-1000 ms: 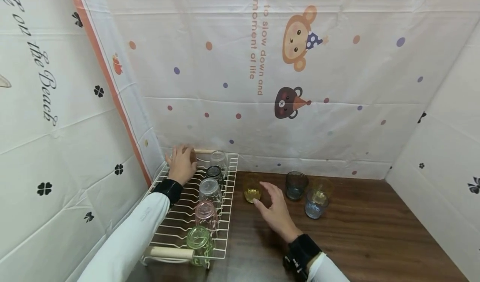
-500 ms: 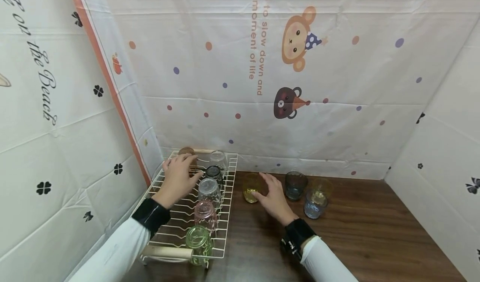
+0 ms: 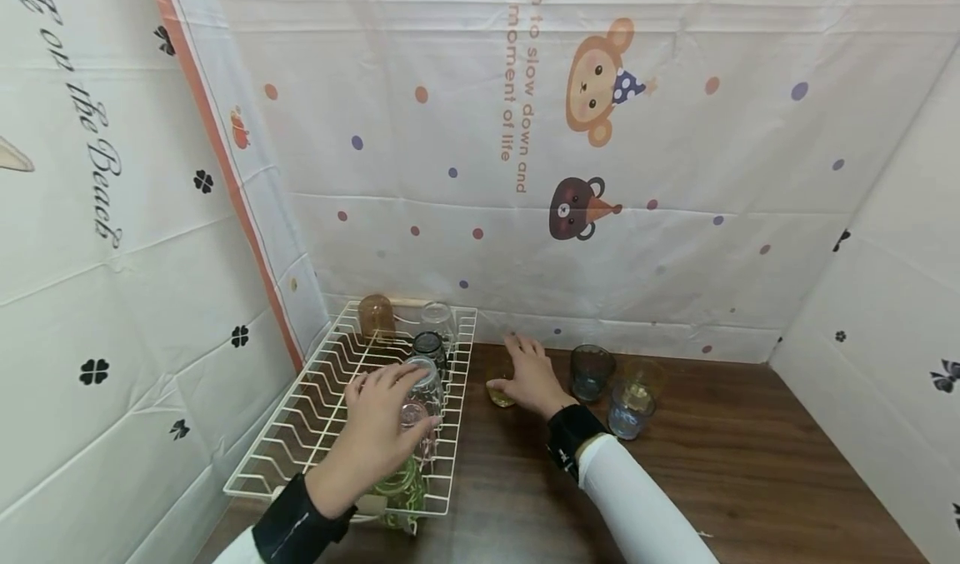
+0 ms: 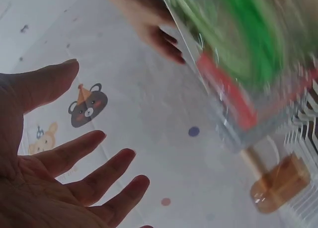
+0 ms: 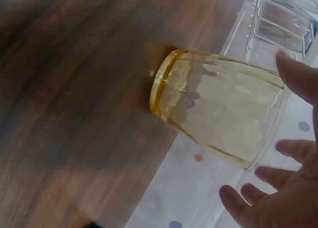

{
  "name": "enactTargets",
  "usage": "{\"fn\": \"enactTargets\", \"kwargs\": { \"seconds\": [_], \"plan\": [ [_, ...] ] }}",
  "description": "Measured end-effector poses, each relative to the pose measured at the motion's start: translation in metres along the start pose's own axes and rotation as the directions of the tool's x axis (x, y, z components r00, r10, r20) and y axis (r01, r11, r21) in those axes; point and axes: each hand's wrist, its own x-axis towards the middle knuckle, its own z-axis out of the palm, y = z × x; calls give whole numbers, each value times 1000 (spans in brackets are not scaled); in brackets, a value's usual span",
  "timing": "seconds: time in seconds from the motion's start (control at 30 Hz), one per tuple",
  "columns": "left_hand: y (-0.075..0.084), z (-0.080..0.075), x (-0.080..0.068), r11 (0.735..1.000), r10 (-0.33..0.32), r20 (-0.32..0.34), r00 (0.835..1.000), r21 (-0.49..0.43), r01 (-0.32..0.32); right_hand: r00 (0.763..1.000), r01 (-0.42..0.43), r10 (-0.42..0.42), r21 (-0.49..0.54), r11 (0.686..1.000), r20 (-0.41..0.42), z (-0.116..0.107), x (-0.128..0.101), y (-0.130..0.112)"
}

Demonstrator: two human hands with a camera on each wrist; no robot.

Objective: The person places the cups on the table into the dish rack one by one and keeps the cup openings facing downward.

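A white wire rack [image 3: 315, 397] stands at the left and holds several upturned glasses. An amber glass [image 3: 375, 316] sits alone at its back. My left hand [image 3: 386, 410] hovers with spread fingers over the clear glass [image 3: 427, 378] and pink glass [image 3: 417, 429], holding nothing. The left wrist view shows its open fingers [image 4: 94, 161], a blurred green glass [image 4: 238, 39] and the amber glass [image 4: 280, 183]. My right hand [image 3: 525, 371] reaches over a yellow glass [image 3: 497, 395] on the table. In the right wrist view its fingers [image 5: 295, 74] are spread beside that yellow glass [image 5: 218, 109], not closed on it.
A dark glass [image 3: 590, 371], a pale yellow glass [image 3: 647, 374] and a blue glass [image 3: 628, 416] stand on the wooden table [image 3: 750, 464] right of my right hand. Printed cloth walls close in the back and both sides. A green glass [image 3: 397, 489] sits at the rack's front.
My left hand has drawn back from the amber glass at the rack's rear, leaving it there, and come toward the front glasses. My right hand has moved forward over the yellow glass.
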Motion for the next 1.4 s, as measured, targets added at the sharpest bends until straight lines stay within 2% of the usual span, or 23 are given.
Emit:
{"fn": "enactTargets", "kwargs": {
  "seconds": [0.23, 0.43, 0.63, 0.83, 1.03, 1.17, 1.27, 1.4],
  "plan": [
    [7, 12, -14, 989, -80, 92, 993, -115, 91, 999, -26, 26, -2, 1000, 37, 4, 6, -7],
    [8, 21, -17, 983, -97, 105, 990, -143, 111, 998, -31, 34, -49, 998, 45, 4, 4, -8],
    [5, 28, -18, 984, -89, 90, 992, -143, 101, 999, -19, 22, -79, 997, 47, 4, 1, -8],
    [6, 30, -20, 985, -56, 81, 995, -158, 69, 1000, -17, 18, -63, 998, 7, 5, -1, -7],
    [8, 31, -24, 984, -56, 67, 996, -167, 67, 996, -35, 39, 37, 999, -87, 6, -14, -4],
    [8, 30, -26, 985, -54, 43, 998, -162, 60, 982, -8, 31, 128, 992, -185, 9, -25, 2],
    [8, 29, -27, 985, -50, 28, 998, -164, 54, 972, 11, 38, 206, 978, -232, 10, -34, 5],
    [8, 29, -30, 984, -50, 12, 999, -172, 51, 966, 32, 54, 327, 944, -253, 9, -48, 8]
  ]
}}
